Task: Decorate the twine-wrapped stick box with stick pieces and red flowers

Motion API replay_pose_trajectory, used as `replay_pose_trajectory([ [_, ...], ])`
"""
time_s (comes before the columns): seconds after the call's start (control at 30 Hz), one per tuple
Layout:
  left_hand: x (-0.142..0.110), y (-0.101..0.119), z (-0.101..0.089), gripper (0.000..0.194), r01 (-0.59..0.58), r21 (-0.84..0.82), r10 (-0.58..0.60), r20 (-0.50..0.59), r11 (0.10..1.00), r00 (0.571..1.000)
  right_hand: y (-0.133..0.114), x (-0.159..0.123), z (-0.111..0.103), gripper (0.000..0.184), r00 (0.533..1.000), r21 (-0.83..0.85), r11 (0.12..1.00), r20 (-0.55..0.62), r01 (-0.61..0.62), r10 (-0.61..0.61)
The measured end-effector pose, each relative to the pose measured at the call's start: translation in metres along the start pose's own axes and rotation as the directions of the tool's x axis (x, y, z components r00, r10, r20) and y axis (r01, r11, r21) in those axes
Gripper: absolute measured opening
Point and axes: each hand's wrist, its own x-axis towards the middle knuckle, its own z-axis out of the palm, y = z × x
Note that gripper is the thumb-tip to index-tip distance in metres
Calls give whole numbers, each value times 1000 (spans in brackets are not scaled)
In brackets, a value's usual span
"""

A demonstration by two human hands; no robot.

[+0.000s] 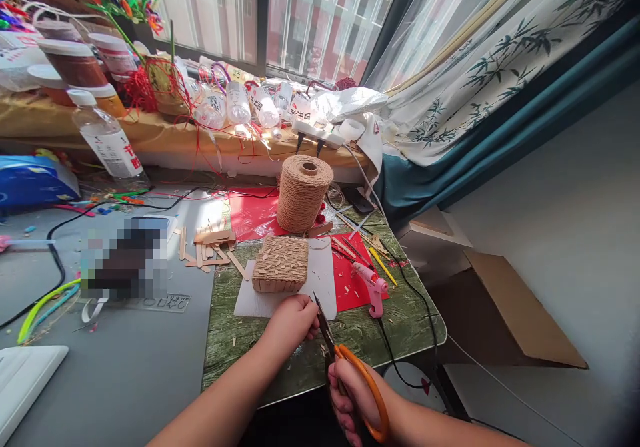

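My right hand (pixel 354 393) is wrapped round the orange handles of a pair of scissors (pixel 327 335), whose dark blades point up and away from me. Close to the blade tips, my left hand (pixel 295 319) is closed in a pinch; what sits between its fingers is too small or hidden to make out. Just beyond it a small twine-wrapped box (pixel 281 260) rests on a white sheet (pixel 323 280), with pale wood chips scattered over its top and wooden sticks along its front side. Behind the box stands a large spool of brown twine (pixel 304 193).
A pink glue gun (pixel 371 288) with a black cord lies at the right on red paper (pixel 345 293). Craft sticks (pixel 207 243) are piled left of the box. A water bottle (pixel 107 137) stands back left. An open cardboard box (pixel 520 307) is beyond the table's right edge.
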Motion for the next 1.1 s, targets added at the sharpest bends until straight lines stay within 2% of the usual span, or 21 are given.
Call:
replay_pose_trajectory([
  [0.2,1,0,0,21,-21,3,20,24,1000,999,2,0,0,23,1000,6,1000,-21,5,-5],
  [0.3,1,1,-1,20,-16,13,16,24,1000,1000,2,1,2,28,1000,-20,1000,-11,20,-21],
  [0.43,1,-1,0,18,-12,29,11,23,1000,1000,-3,1,5,33,997,-78,996,-61,52,-57],
  [0.57,1,-3,-1,20,-31,25,30,25,999,999,-8,5,4,31,999,-55,998,-47,22,-24],
  [0.73,-3,0,-3,27,-36,-104,41,49,994,998,-11,9,-5,39,991,7,991,9,131,-131],
  [0.87,-12,8,-4,27,-114,-190,124,37,975,992,-14,-6,-20,47,972,13,973,-38,230,-230],
  [0.93,-16,11,-4,28,-173,-218,183,23,960,983,-14,-17,-26,47,933,3,938,-114,345,-343],
  [0.97,-17,12,-4,27,-205,-230,212,9,951,977,-14,-23,-30,46,898,15,910,-169,415,-407],
  [1.03,-18,11,-3,27,-258,-237,261,-18,937,965,-16,-32,-38,42,798,49,827,-302,560,-522],
  [1.1,-18,9,-1,28,-297,-216,298,-28,930,954,-20,-38,-51,38,686,45,745,-431,666,-587],
])
